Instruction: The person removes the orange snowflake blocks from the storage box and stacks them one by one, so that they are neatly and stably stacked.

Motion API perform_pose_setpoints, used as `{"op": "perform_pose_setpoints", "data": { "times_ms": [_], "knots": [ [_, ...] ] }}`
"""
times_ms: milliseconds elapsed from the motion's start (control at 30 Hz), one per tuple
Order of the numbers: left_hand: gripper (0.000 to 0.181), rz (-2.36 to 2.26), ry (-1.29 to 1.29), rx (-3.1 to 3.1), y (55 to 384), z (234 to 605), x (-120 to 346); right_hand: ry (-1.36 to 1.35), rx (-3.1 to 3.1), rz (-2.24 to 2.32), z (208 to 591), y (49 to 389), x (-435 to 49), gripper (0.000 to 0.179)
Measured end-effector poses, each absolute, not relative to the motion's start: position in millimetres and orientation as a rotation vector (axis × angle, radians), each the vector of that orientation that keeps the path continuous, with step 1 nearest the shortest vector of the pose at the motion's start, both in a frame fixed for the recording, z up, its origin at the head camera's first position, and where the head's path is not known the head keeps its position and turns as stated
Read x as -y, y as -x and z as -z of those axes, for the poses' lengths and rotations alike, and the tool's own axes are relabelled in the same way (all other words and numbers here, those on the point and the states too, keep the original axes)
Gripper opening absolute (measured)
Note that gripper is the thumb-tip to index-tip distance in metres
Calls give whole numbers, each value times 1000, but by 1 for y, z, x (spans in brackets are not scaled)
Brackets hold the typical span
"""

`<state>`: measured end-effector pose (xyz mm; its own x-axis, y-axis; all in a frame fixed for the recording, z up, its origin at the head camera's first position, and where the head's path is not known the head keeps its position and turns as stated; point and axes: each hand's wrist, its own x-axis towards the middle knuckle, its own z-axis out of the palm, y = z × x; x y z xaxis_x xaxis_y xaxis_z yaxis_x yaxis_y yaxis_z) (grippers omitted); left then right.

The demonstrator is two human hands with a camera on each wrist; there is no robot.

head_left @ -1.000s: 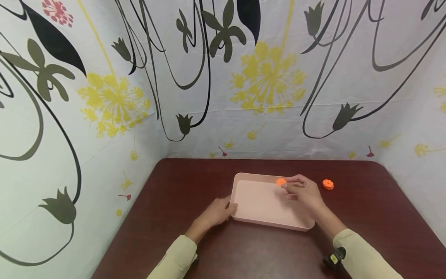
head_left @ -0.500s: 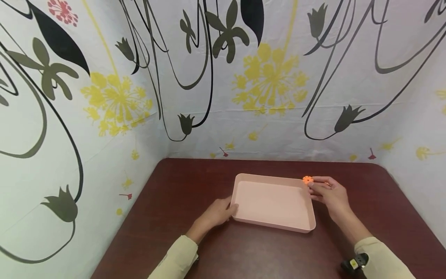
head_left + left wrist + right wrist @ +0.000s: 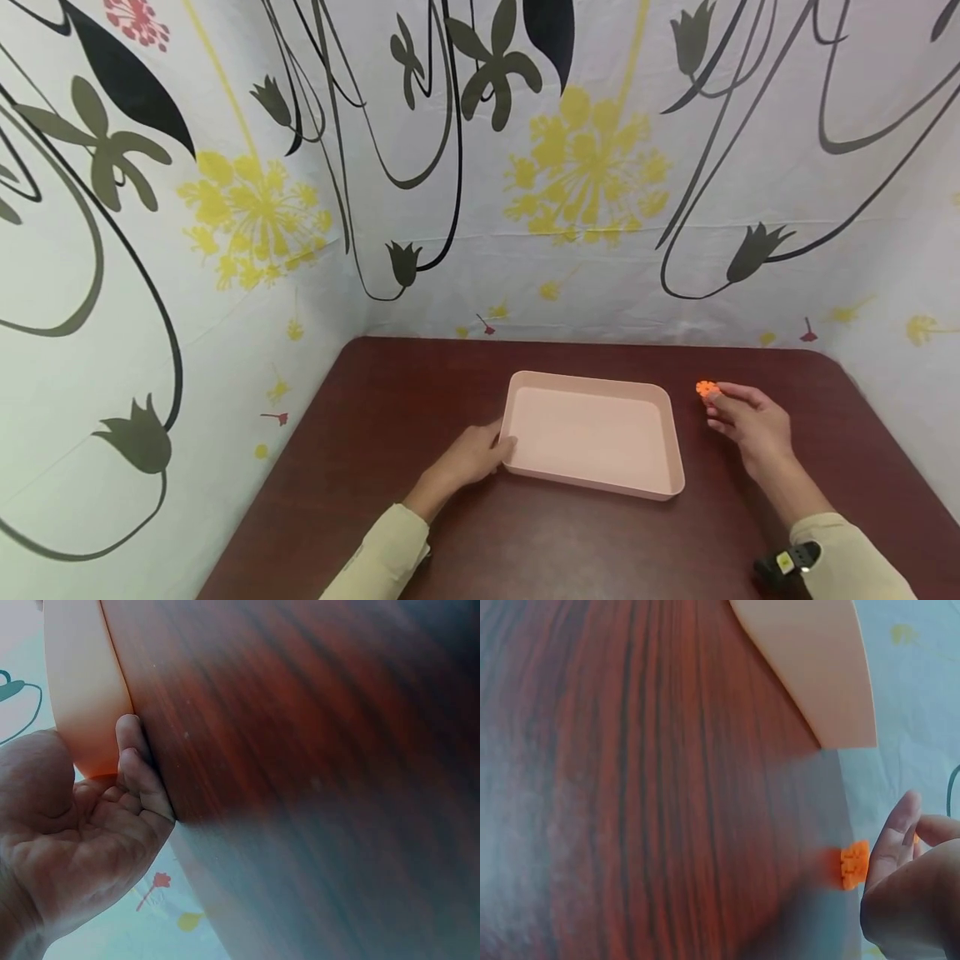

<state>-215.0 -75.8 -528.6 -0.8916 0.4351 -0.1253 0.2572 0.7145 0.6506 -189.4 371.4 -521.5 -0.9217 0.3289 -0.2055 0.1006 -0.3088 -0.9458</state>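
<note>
A shallow pale pink tray point(image 3: 592, 433) lies on the table with nothing in it. My left hand point(image 3: 467, 454) grips its left side, thumb over the rim; in the left wrist view the fingers curl by the tray's wall point(image 3: 86, 682). Right of the tray, my right hand point(image 3: 753, 425) pinches a small orange flower-shaped piece point(image 3: 705, 388) between thumb and fingers. The right wrist view shows a short stack of orange pieces point(image 3: 853, 865) on the table beside that hand, and only a sliver of the held piece point(image 3: 916, 838) between the fingers.
The dark red-brown wooden table point(image 3: 570, 550) has rounded far corners. A white cloth point(image 3: 480, 250) with printed flowers stands behind it and along both sides. A small black device point(image 3: 783, 565) is strapped at the right sleeve.
My right hand has moved right from over the tray, carrying the orange flower-shaped piece to where the other orange pieces lie. The left hand and the tray stay in place.
</note>
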Motion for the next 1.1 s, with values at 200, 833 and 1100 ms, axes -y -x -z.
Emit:
{"op": "perform_pose_setpoints", "data": {
  "times_ms": [200, 833, 1100],
  "knots": [
    [57, -939, -548, -2659, 216, 529, 76, 620, 1769, -2311, 528, 196, -380, 16],
    [58, -947, -528, -2650, 215, 530, 76, 782, 1940, -2190, 532, 206, -391, 6],
    [60, -941, -532, -2651, 215, 528, 77, 839, 1965, -2166, 532, 207, -390, 6]
  ]
}}
